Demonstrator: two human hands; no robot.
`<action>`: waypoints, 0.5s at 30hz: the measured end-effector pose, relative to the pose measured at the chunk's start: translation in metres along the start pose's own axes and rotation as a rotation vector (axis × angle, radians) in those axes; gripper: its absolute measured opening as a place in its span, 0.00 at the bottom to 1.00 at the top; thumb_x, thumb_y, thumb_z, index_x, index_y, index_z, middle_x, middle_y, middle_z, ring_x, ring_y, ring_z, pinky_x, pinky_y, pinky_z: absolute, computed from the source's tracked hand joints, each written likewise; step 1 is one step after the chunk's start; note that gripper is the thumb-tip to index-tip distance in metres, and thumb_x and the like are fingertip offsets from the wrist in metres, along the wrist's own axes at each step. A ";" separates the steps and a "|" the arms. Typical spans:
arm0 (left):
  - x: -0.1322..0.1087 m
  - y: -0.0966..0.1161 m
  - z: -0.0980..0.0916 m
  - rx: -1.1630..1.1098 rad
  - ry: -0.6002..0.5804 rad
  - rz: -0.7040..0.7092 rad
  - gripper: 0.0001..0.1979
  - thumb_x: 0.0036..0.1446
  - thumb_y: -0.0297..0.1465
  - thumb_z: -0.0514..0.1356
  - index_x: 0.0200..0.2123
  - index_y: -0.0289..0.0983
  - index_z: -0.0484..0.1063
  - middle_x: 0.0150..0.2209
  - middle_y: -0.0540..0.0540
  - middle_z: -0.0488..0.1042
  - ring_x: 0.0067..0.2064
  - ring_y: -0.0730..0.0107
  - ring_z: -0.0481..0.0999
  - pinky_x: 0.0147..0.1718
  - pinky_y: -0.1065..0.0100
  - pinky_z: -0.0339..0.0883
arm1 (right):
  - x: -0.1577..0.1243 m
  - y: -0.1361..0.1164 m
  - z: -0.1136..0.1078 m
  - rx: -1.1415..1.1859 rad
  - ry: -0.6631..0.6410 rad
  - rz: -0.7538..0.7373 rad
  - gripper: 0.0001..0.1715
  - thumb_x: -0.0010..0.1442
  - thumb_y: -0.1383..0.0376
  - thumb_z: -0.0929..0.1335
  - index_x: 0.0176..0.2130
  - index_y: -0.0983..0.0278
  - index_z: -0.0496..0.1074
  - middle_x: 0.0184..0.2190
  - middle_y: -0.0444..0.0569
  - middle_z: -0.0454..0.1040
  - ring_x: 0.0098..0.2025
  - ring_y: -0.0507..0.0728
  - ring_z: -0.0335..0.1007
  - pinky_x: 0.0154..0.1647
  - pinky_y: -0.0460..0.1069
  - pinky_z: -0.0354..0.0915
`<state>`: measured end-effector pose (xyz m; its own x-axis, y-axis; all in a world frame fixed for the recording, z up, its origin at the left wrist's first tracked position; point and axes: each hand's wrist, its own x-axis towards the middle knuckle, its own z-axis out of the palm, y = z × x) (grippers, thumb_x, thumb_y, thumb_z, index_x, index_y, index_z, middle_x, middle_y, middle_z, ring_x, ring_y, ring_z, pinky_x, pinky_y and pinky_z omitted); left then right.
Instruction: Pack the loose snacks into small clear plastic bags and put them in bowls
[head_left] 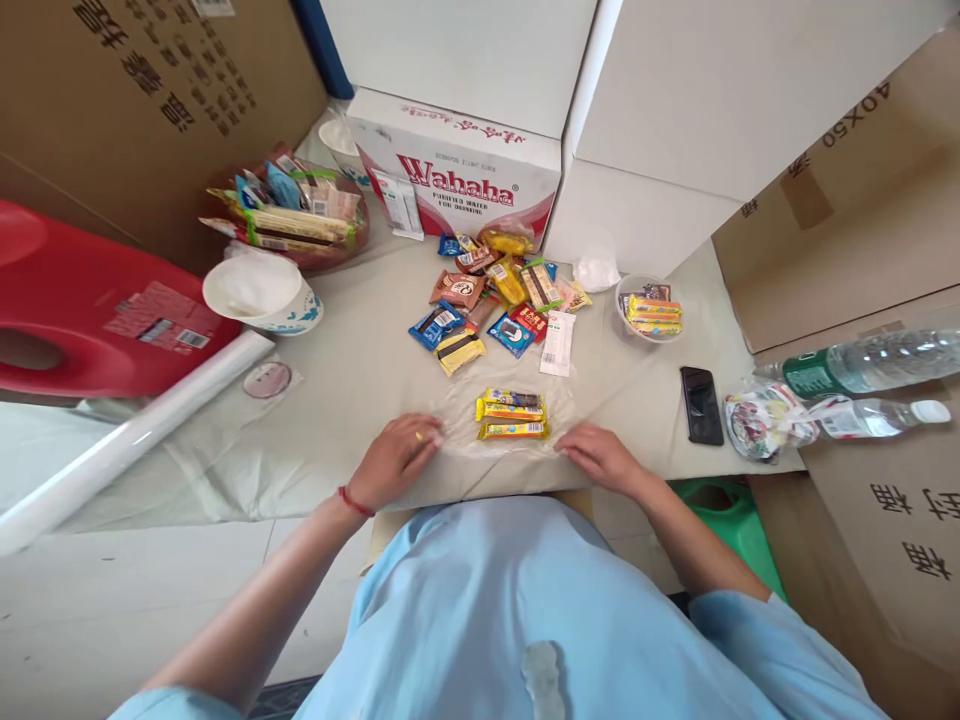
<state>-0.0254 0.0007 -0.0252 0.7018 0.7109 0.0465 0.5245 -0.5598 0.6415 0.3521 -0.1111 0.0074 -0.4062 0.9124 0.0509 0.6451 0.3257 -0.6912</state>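
Observation:
A thin clear plastic sheet (459, 440) lies on the cloth-covered table in front of me. Several slim wrapped snack bars (513, 411) in yellow and dark blue packaging rest side by side on it. My left hand (396, 460), with a red cord at the wrist, pinches the sheet's left edge. At the lower right edge, my right hand (600, 457) has its fingers closed on the same sheet. Just beyond lies a loose pile of small packaged snacks (502, 295), beside a white sachet (557, 343).
A round plastic tub (651, 310) holds more snacks; a phone (702, 405) and plastic bottles (862, 365) lie to the right. On the left are a paper bowl (262, 295), a film roll (150, 430), a red jug (97, 300) and a snack-filled basket (337, 250). Boxes stand behind.

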 end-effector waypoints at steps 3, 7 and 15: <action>0.039 -0.004 -0.003 0.039 0.105 -0.239 0.18 0.66 0.42 0.51 0.33 0.40 0.75 0.41 0.40 0.81 0.49 0.54 0.77 0.52 0.54 0.70 | 0.035 0.007 -0.023 -0.065 0.044 0.220 0.14 0.73 0.63 0.62 0.45 0.63 0.76 0.37 0.50 0.79 0.39 0.56 0.75 0.43 0.49 0.68; 0.068 -0.006 -0.010 0.214 0.311 -0.502 0.14 0.55 0.37 0.59 0.40 0.36 0.77 0.43 0.34 0.77 0.50 0.45 0.73 0.55 0.48 0.66 | 0.074 0.016 -0.043 -0.396 -0.070 0.464 0.13 0.68 0.67 0.66 0.50 0.65 0.76 0.43 0.56 0.79 0.46 0.62 0.73 0.44 0.52 0.67; 0.012 0.048 -0.003 0.358 0.719 -0.165 0.17 0.62 0.25 0.51 0.48 0.40 0.77 0.44 0.39 0.76 0.49 0.53 0.73 0.52 0.50 0.64 | 0.135 0.007 -0.037 -0.529 -0.030 0.215 0.22 0.70 0.65 0.65 0.61 0.65 0.71 0.54 0.58 0.74 0.57 0.65 0.64 0.58 0.56 0.63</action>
<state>0.0068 -0.0163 0.0087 0.1852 0.8272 0.5306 0.8012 -0.4397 0.4058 0.3258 0.0239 0.0365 -0.2435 0.9668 -0.0772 0.9483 0.2205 -0.2284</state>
